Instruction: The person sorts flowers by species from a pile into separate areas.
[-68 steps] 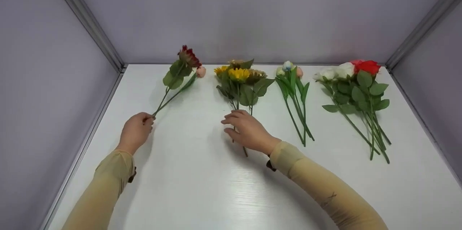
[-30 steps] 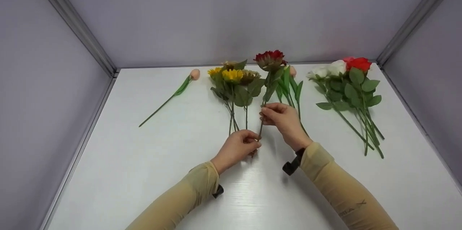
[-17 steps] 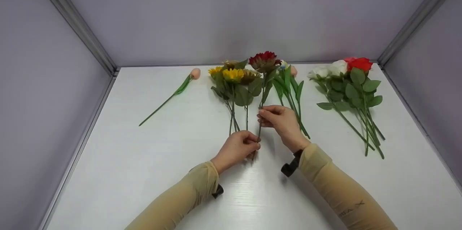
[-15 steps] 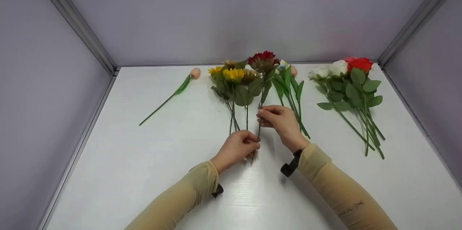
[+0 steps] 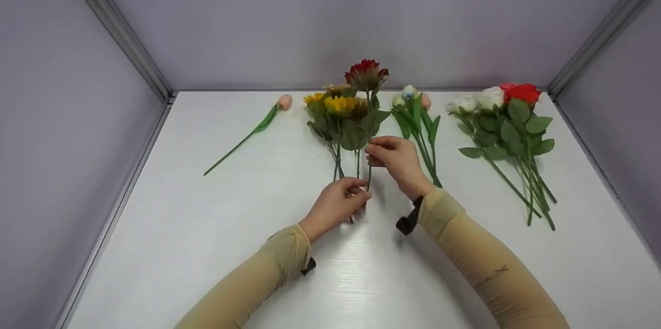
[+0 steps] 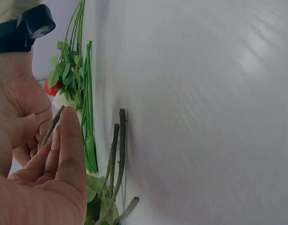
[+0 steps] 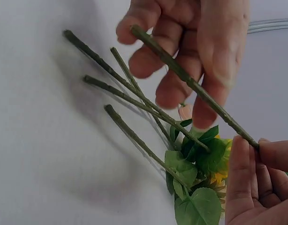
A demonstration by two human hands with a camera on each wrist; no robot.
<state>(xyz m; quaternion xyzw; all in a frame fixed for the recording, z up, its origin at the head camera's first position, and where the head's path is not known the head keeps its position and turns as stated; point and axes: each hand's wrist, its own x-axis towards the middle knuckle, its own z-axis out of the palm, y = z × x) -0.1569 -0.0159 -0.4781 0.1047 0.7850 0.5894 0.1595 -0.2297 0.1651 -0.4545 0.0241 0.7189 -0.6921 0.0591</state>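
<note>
My right hand [image 5: 395, 161] pinches the stem of a dark red sunflower [image 5: 366, 75] between thumb and fingers, seen close up in the right wrist view [image 7: 261, 187]. The red flower head stands upright above and in front of a sunflower bunch [image 5: 341, 107], yellow and brownish, lying on the table. My left hand [image 5: 338, 202] is by the lower stem; in the right wrist view its fingers are spread loosely, with the stem [image 7: 195, 86] passing across just in front of the fingertips. The bunch's stem ends [image 7: 116, 115] lie below, partly hidden by my left hand in the head view.
A single pink tulip [image 5: 284, 103] lies on the white table [image 5: 248, 225] to the left. Several tulips [image 5: 421, 117] lie right of my right hand. Farther right is a bunch of white and red roses [image 5: 521, 94]. Grey walls [image 5: 289, 19] bound the back and sides.
The red sunflower has travelled from the far left to the middle. My right hand now pinches its stem, and it has shifted slightly left and up; my left hand's grip looks loosened.
</note>
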